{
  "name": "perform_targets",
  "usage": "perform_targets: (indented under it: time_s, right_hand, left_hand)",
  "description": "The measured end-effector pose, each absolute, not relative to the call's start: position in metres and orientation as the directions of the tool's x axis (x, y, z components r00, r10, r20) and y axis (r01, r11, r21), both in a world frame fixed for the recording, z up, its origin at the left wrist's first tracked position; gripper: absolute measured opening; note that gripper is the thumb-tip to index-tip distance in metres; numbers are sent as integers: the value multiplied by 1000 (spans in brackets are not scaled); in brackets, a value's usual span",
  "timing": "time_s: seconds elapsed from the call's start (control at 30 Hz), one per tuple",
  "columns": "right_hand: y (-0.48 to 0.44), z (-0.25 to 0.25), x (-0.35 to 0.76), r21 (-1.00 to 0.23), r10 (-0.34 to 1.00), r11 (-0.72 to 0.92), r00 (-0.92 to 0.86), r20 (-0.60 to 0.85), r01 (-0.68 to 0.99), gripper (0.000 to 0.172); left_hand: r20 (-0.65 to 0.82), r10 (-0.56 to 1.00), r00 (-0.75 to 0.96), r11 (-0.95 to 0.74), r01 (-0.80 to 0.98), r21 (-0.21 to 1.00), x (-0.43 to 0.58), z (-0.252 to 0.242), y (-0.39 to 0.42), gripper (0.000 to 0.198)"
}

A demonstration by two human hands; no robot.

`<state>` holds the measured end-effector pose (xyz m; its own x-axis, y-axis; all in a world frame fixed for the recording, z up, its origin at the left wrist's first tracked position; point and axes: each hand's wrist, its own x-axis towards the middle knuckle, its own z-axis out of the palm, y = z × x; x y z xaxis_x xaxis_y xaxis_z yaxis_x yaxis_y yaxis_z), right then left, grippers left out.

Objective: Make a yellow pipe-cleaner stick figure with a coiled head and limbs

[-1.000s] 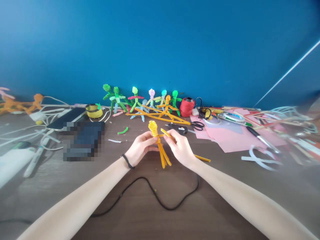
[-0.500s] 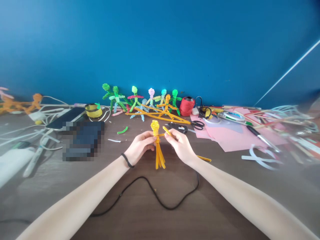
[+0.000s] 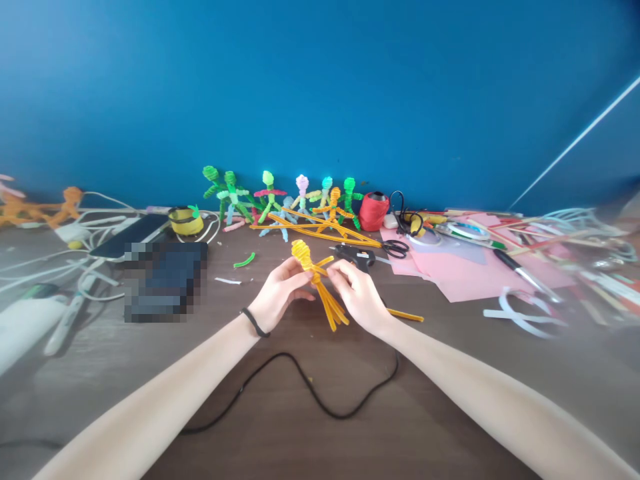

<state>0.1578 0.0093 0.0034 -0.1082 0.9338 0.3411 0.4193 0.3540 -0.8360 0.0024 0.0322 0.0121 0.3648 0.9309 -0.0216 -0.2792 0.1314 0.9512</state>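
I hold a yellow pipe-cleaner figure over the brown table between both hands. Its coiled head points up and left, and its bundled legs slant down to the right. My left hand pinches it just under the head. The fingers of my right hand are closed on a short yellow arm piece that sticks out from the figure's neck. A black band sits on my left wrist.
Several finished pipe-cleaner figures stand along the blue wall, beside a red thread spool. A glue gun, scissors, pink paper and loose yellow pipe cleaners lie to the right; cables and a phone left. A black cord loops near me.
The figure has tilted from nearly upright, so its head leans left and its legs swing right. Both hands stayed on it and shifted only slightly.
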Motion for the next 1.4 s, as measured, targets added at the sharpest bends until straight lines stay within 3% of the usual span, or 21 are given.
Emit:
perform_targets:
  time_s: [0.77,1.03,1.3,1.4]
  right_hand:
    - [3,-1,153,-861,940,332,-213,267,386,17]
    - [10,-2,157,-944,925,276,-314,212,178,13]
    - [16,-1,158,-974,917,200,-371,149,103,18]
    - [15,0,158,-975,918,195,-370,145,101,20]
  left_hand:
    - [83,970,229,-73,-52,996,11,11,28,14]
    - [88,971,223,-100,42,994,10,17,27,14]
    - [189,938,290,-296,387,873,6,19,26,21]
    - [241,920,308,-361,433,826,7,17,26,19]
